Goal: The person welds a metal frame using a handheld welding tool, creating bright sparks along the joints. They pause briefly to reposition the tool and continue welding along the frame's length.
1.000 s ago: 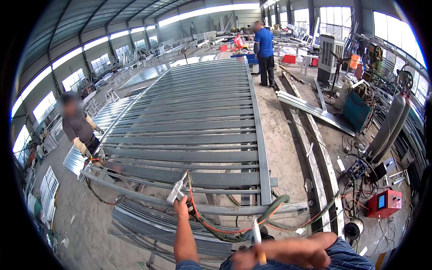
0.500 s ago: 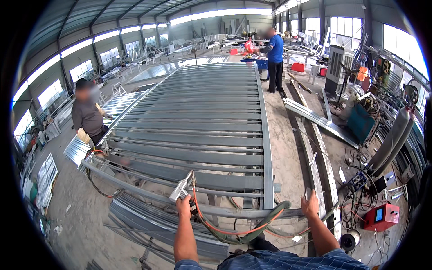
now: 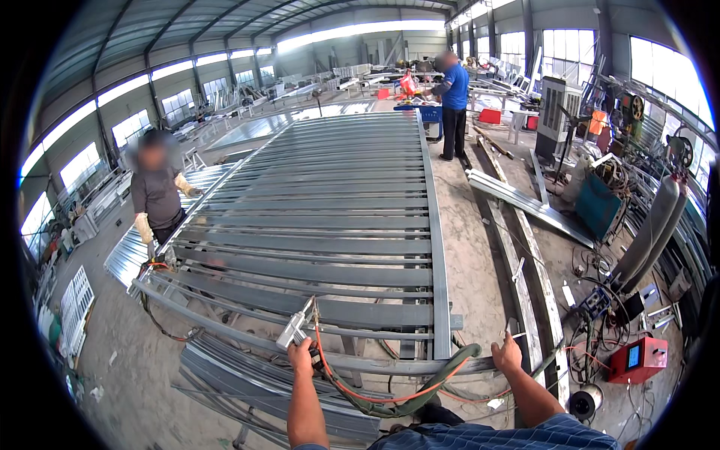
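Observation:
My left hand [image 3: 302, 358] is closed round the grip of a silver handheld welding gun [image 3: 293, 330], its thin nozzle over the near slats of a galvanized steel slatted panel [image 3: 375, 312]. From the gun, an orange hose and a green-sleeved cable [image 3: 405, 409] loop in front of me to the right. My right hand [image 3: 506, 352], beside the panel's near right corner, has its fingers closed with a small grey piece [image 3: 512, 326] showing at the tips; its kind is unclear. A front rail [image 3: 405, 366] crosses between my hands.
A person in gloves [image 3: 157, 195] stands at the panel's left edge; another in blue [image 3: 454, 90] is at the far end. Steel profiles [image 3: 262, 379] lie below left. Long beams [image 3: 536, 300], a red machine [image 3: 637, 361], a wire spool [image 3: 585, 401] and gas cylinders [image 3: 649, 232] are right.
The view has shifted slightly. The person at the left has straightened and turned more toward the panel. My hands keep their holds, the gun still over the near slats.

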`<state>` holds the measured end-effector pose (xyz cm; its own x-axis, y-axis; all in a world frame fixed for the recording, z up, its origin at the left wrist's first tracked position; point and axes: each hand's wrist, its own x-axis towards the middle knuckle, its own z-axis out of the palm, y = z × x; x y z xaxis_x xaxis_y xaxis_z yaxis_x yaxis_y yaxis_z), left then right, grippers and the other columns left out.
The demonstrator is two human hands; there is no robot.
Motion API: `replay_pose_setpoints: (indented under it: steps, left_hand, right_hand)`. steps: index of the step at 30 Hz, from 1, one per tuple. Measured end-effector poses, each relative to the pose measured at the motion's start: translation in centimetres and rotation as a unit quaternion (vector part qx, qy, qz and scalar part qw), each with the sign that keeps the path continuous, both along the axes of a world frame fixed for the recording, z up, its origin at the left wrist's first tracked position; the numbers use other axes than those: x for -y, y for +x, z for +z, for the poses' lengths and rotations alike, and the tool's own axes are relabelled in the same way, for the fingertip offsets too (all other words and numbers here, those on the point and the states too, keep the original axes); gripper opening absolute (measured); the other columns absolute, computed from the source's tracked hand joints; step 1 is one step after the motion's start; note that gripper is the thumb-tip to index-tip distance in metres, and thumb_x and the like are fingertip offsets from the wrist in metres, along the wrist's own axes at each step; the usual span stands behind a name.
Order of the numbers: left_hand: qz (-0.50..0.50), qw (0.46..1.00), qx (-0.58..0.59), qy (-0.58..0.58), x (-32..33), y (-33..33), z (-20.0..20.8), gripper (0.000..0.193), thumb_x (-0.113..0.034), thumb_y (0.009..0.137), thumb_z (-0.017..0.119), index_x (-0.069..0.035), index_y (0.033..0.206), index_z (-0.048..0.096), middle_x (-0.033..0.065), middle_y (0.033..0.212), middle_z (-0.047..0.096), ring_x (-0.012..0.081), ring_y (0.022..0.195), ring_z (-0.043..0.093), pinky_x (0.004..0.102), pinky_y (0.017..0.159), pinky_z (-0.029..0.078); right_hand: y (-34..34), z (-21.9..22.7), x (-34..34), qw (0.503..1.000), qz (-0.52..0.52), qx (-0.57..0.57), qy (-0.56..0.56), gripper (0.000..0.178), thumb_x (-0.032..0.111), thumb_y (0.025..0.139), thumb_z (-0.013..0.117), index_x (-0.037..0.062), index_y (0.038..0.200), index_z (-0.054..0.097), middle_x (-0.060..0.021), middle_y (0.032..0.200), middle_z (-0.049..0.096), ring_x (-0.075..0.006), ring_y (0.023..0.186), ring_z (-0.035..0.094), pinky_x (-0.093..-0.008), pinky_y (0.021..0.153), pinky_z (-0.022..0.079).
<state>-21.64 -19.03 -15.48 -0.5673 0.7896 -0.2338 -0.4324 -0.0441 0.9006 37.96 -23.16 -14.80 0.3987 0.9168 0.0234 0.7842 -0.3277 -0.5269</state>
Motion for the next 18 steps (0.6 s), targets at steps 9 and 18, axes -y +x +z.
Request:
replay_pose_setpoints:
  steps: [9,18]
  left_hand:
    - [0.005,0.993,-0.117,-0.02,0.1,-2.2,-1.9,0.029,-0.019,0.087,0.079,-0.004,0.11,0.069,0.0049,0.098,0.072,0.017,0.084,0.068,0.0371,0.075,0.054]
    - [0.005,1.0,0.003,0.008,0.9,-1.4,-0.5,0.016,-0.003,0.091,0.071,0.001,0.105,0.062,0.0084,0.086,0.067,0.02,0.07,0.07,0.0358,0.061,0.059]
  right_hand:
    - [0.1,-2.0,-0.6,0.999,-0.009,0.017,0.027,0.061,0.029,0.092,0.074,0.0004,0.143,0.056,-0.0265,0.127,0.07,-0.0436,0.118,0.067,-0.0501,0.103,0.052]
    - [-0.8,-0.8,-0.5,1.0,-0.009,0.02,-0.01,0.059,0.023,0.092,0.068,-0.003,0.142,0.054,-0.0288,0.125,0.07,-0.0447,0.117,0.067,-0.0503,0.102,0.052]
